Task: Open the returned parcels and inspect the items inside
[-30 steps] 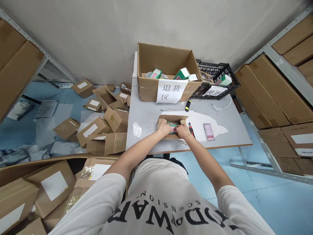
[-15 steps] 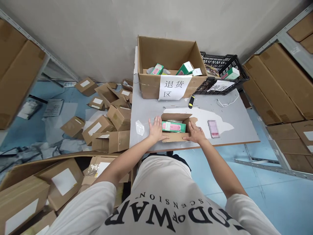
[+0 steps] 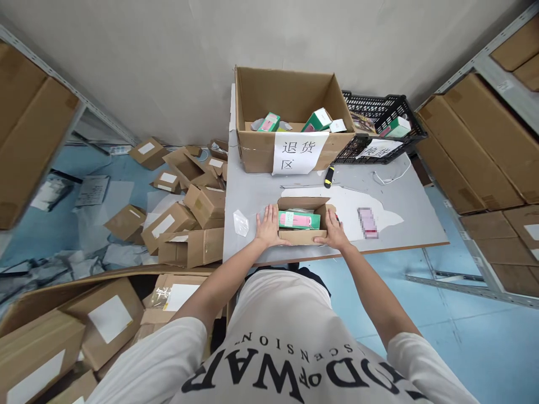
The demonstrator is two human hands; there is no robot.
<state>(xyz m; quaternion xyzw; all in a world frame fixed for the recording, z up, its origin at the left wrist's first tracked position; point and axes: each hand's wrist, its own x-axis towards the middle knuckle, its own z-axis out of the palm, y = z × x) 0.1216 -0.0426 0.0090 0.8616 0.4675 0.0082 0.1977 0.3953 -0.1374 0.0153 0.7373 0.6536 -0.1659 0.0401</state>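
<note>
Left hand: the left hand point(image 3: 268, 226) lies flat against the left end of the small cardboard box point(image 3: 302, 235), fingers spread and straight, its grip pressing the wall rather than closing round anything.
Right hand: the right hand point(image 3: 332, 230) mirrors it on the right end, fingers spread, palm against the cardboard, so the box sits squeezed between the two grips.
Box: open on top, flaps up, resting on the grey table point(image 3: 252, 196) close to its near edge.
Inside the box: a green-and-pink carton point(image 3: 299, 219) lies flat between the two grips, just above the fingertips.
Beside the left grip: a crumpled clear plastic bag point(image 3: 238, 222) on the table, near but apart from the hand.
Beyond the right grip: a small pink item point(image 3: 366, 222), blurred, lying on a white patch of the table.
Further off from both grips: a large open cardboard box point(image 3: 290, 115) with a paper sign, a yellow-and-black utility knife point(image 3: 329, 175) before it, and a black plastic crate point(image 3: 381, 120) to its right.
</note>
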